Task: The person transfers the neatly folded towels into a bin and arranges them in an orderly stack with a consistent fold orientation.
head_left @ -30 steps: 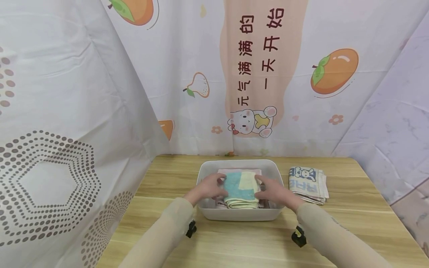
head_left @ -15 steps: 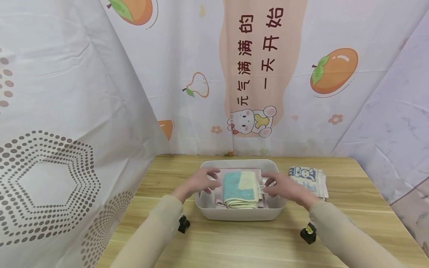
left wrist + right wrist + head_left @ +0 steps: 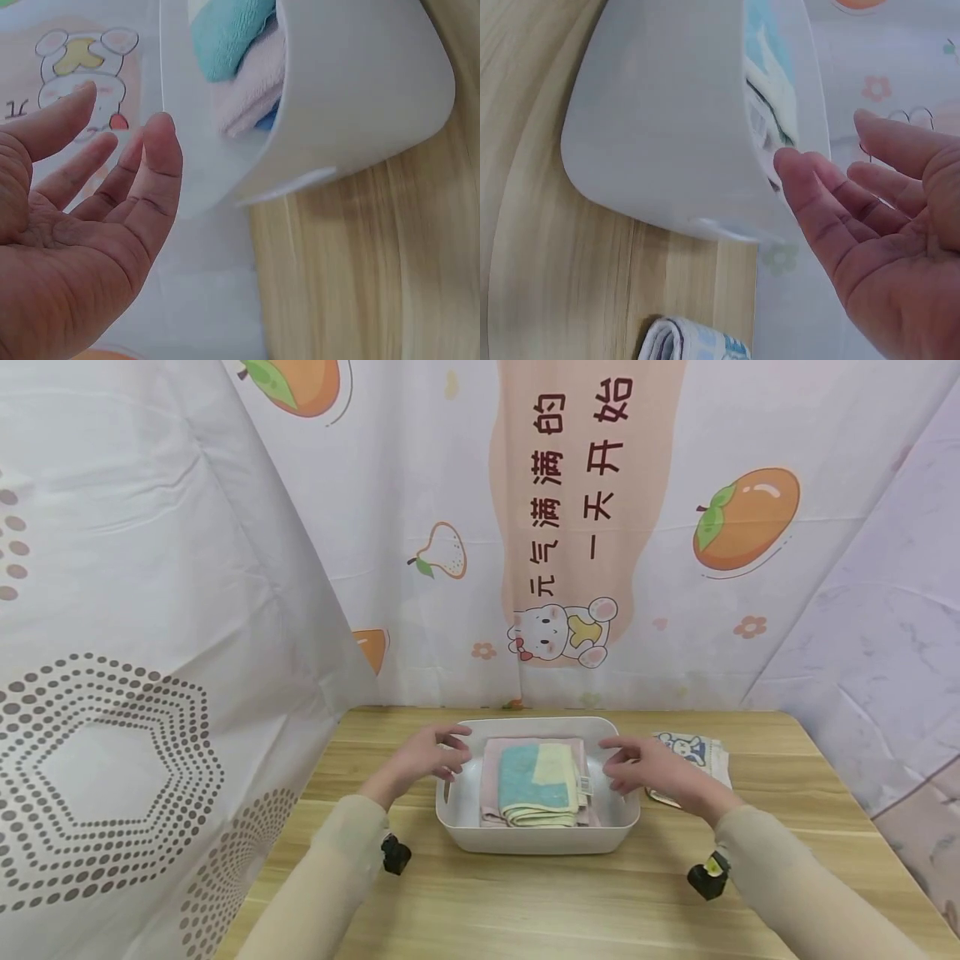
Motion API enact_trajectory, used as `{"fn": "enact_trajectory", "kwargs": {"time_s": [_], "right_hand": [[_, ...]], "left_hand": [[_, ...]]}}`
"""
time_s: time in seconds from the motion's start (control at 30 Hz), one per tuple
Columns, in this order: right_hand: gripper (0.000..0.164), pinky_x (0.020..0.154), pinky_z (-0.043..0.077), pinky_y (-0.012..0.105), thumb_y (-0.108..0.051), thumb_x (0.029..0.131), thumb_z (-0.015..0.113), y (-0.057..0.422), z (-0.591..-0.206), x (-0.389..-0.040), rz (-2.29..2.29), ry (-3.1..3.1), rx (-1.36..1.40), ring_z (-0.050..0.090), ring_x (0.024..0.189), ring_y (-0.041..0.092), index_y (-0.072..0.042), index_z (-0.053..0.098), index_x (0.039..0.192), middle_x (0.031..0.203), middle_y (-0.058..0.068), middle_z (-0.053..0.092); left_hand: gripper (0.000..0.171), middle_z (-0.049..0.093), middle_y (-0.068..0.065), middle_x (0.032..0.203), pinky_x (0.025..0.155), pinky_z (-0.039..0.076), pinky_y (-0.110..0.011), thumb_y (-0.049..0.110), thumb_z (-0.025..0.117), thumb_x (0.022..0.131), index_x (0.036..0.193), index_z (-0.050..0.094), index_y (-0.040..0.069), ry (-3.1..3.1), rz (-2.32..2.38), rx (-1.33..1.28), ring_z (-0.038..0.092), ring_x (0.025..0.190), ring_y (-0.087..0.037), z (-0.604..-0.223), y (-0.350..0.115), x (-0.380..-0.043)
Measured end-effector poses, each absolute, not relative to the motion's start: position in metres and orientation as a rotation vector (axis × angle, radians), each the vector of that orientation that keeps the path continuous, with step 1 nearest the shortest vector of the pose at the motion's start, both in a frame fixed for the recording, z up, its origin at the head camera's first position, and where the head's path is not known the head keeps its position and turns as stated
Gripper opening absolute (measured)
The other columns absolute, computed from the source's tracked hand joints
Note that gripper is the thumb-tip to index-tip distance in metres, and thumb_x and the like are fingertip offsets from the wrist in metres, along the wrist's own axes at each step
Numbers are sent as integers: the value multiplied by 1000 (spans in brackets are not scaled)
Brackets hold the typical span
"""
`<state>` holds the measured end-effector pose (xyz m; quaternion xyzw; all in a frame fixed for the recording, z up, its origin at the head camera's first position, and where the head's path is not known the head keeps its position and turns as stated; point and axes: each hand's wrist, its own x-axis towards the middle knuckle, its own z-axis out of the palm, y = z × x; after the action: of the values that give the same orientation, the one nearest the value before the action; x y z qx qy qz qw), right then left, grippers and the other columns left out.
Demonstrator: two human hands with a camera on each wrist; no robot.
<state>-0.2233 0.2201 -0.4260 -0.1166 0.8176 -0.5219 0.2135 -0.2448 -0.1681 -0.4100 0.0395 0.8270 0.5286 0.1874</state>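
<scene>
A folded teal and pale yellow towel (image 3: 528, 781) lies on a folded pink towel (image 3: 491, 777) inside a white plastic bin (image 3: 536, 841). My left hand (image 3: 422, 758) hovers at the bin's left rim with loosely bent fingers and nothing in its grasp. Over the right rim, my right hand (image 3: 660, 768) also holds nothing, its thumb and fingers apart. A white tag (image 3: 585, 786) sticks out at the teal and yellow towel's right side. In the left wrist view, a bit of blue cloth (image 3: 268, 117) shows under the pink towel.
A folded white and blue towel (image 3: 708, 758) lies on the wooden table (image 3: 517, 910) right of the bin, partly hidden by my right hand. A printed curtain (image 3: 450, 635) hangs behind the table's back edge, and another curtain (image 3: 172, 568) hangs at the left.
Both hands have let go of the teal and yellow towel's sides and moved apart, left hand leftward, right hand rightward, up to the rims. The towel stays in the bin.
</scene>
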Motion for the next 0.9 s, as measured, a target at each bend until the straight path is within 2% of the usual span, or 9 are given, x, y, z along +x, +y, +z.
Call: {"fn": "enact_trajectory", "kwargs": {"time_s": [0.37,0.57,0.67,0.77,0.9], "right_hand": [[64,83,61,45,-14,100,67,252,-432,-229,-1652,2215,-221,69,93,29,7,36,152,111,23,67],[61,82,62,45,-15,101,65,267,-438,-230,-1687,2197,-190,70,93,30,8,37,151,103,13,70],[61,82,62,44,-16,101,65,275,-440,-230,-1697,2201,-174,71,93,28,9,37,150,102,7,71],[59,82,62,43,-16,103,62,283,-442,-230,-1704,2208,-160,71,92,25,10,37,150,102,5,71],[59,83,62,41,-17,105,59,293,-447,-229,-1707,2213,-152,71,93,25,11,35,150,104,8,70]], "left_hand": [[50,63,-16,115,75,61,-35,8,68,98,146,54,4,2289,1602,23,67,87,-26,-421,-192,-250],[47,62,-16,113,79,61,-41,5,65,99,145,54,3,2260,1675,-23,65,85,-25,-428,-201,-250],[47,62,-15,111,78,60,-40,3,65,99,145,54,3,2253,1696,-54,64,83,-24,-432,-203,-250],[48,62,-15,108,78,60,-41,1,66,97,144,55,3,2243,1706,-82,63,81,-22,-436,-204,-250],[48,62,-14,108,83,59,-47,-2,67,95,142,57,2,2239,1706,-104,64,80,-21,-442,-204,-250]]}}
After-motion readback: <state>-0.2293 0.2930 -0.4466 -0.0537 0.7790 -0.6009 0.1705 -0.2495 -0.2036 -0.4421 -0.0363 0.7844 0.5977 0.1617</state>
